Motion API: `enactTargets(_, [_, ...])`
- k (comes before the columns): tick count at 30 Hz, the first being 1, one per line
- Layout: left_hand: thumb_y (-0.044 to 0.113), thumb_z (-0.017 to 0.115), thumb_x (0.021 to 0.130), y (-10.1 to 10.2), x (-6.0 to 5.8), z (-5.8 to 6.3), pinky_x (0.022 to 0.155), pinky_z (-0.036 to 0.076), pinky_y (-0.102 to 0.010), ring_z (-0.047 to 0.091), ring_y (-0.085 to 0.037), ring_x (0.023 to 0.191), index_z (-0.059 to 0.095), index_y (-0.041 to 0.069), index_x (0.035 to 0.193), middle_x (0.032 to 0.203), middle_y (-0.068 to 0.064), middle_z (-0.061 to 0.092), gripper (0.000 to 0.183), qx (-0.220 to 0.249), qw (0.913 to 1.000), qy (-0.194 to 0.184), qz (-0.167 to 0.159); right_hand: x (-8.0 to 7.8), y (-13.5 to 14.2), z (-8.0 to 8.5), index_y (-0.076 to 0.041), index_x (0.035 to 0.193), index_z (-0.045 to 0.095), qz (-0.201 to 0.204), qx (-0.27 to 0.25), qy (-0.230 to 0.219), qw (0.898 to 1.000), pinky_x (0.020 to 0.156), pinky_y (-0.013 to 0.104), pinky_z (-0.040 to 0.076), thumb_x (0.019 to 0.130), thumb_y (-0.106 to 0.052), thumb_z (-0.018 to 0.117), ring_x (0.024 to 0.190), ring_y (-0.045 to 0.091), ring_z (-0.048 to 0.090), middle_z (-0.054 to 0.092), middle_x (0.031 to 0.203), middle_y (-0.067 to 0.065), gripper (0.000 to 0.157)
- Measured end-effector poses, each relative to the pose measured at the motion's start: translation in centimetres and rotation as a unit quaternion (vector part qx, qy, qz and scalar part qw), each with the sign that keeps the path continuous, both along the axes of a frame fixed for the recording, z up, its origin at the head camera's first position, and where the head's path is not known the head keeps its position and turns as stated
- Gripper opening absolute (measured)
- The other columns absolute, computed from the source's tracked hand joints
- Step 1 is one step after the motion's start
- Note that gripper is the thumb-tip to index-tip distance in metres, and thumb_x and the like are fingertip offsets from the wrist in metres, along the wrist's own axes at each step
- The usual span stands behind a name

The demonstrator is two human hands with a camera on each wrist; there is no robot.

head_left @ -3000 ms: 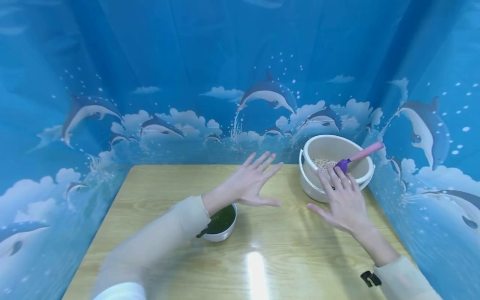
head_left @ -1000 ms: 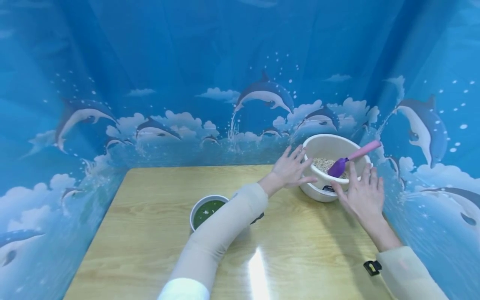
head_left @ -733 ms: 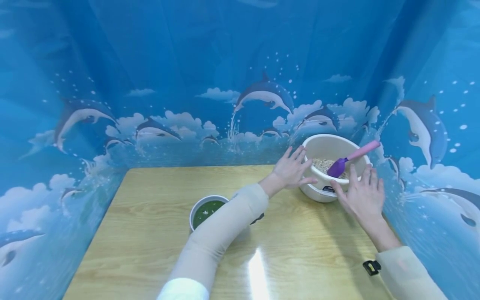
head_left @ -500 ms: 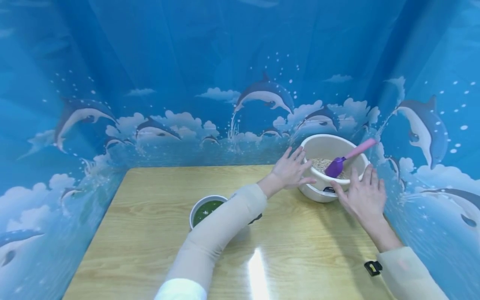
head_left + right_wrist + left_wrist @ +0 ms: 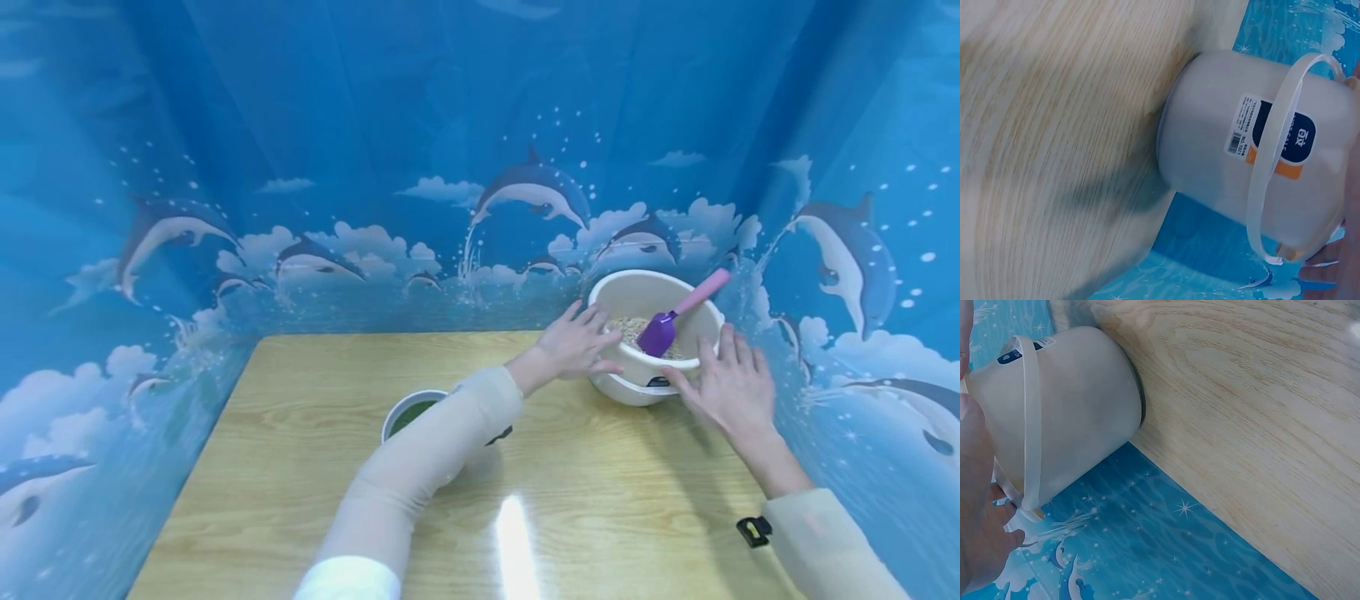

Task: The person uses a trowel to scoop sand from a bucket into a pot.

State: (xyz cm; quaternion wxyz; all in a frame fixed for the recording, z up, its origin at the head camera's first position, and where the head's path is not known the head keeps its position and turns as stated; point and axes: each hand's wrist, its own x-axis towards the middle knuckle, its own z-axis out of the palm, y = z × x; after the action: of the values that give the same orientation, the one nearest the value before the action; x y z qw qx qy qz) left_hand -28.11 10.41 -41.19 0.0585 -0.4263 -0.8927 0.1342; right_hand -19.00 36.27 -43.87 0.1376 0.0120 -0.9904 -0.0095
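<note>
A white bucket with a thin handle stands at the table's far right corner. Pale flakes lie inside, and a scoop with a purple head and pink handle leans on the rim. My left hand lies along the bucket's left side, fingers spread at the rim. On the right side, my right hand lies with fairly straight fingers by the rim and its thumb in front. Both wrist views show fingertips close around the rim; the bucket's label faces the right wrist camera.
A white bowl of green contents stands left of the middle, partly hidden behind the left sleeve. All stand on a wooden table. Blue dolphin-print sheeting encloses its back and sides.
Both hands have reached over to the bucket's sides from further left and nearer. In the last half second the bucket and its scoop have shifted left toward my left hand.
</note>
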Motion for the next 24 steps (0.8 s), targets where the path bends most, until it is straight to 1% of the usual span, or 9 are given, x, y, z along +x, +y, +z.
enactTargets(3, [0.075, 0.025, 0.105, -0.4, 0.1, 0.0, 0.137, 0.022, -0.05, 0.025, -0.028, 0.165, 0.033, 0.035, 0.163, 0.175, -0.01, 0.031, 0.072, 0.003, 1.0, 0.001, -0.007, 0.0, 0.0, 0.0, 0.004, 0.153, 0.044, 0.005, 0.002, -0.003, 1.0, 0.123, 0.076, 0.028, 0.101, -0.075, 0.044, 0.145, 0.064, 0.034, 0.027, 0.163, 0.044, 0.095])
enactTargets(10, [0.076, 0.029, 0.104, -1.1, 0.7, 0.1, 0.136, 0.026, -0.05, 0.032, -0.028, 0.162, 0.039, 0.035, 0.157, 0.168, -0.009, 0.041, 0.068, 0.004, 0.9996, 0.02, -0.018, 0.0, -0.2, -0.1, 0.0, 0.156, 0.042, 0.015, 0.009, -0.004, 1.0, 0.124, 0.076, 0.027, 0.1, -0.075, 0.046, 0.146, 0.064, 0.034, 0.027, 0.164, 0.042, 0.094])
enactTargets(13, [0.076, 0.029, 0.103, -1.5, 1.0, 0.1, 0.135, 0.028, -0.05, 0.034, -0.029, 0.161, 0.04, 0.034, 0.157, 0.167, -0.009, 0.042, 0.069, 0.006, 0.9994, 0.025, -0.022, 0.1, -0.3, -0.2, 0.0, 0.156, 0.042, 0.021, 0.007, -0.002, 1.0, 0.123, 0.076, 0.029, 0.1, -0.074, 0.047, 0.146, 0.064, 0.034, 0.027, 0.164, 0.042, 0.092])
enactTargets(19, [0.078, 0.026, 0.103, -2.3, 1.5, 0.3, 0.135, 0.028, -0.05, 0.034, -0.028, 0.161, 0.038, 0.035, 0.159, 0.168, -0.008, 0.04, 0.073, -0.001, 0.9993, 0.032, -0.022, 0.3, -0.9, -0.2, 0.0, 0.155, 0.043, 0.03, 0.008, 0.01, 0.999, 0.122, 0.076, 0.031, 0.101, -0.071, 0.05, 0.145, 0.064, 0.036, 0.029, 0.163, 0.042, 0.09])
enactTargets(24, [0.078, 0.028, 0.102, -3.1, 1.9, 0.7, 0.135, 0.028, -0.052, 0.034, -0.029, 0.161, 0.036, 0.035, 0.162, 0.17, -0.009, 0.039, 0.074, -0.005, 0.9994, 0.023, -0.024, 0.7, -1.6, -0.2, 0.001, 0.154, 0.045, 0.031, 0.011, 0.015, 0.999, 0.124, 0.075, 0.029, 0.1, -0.072, 0.051, 0.146, 0.062, 0.036, 0.03, 0.162, 0.042, 0.09])
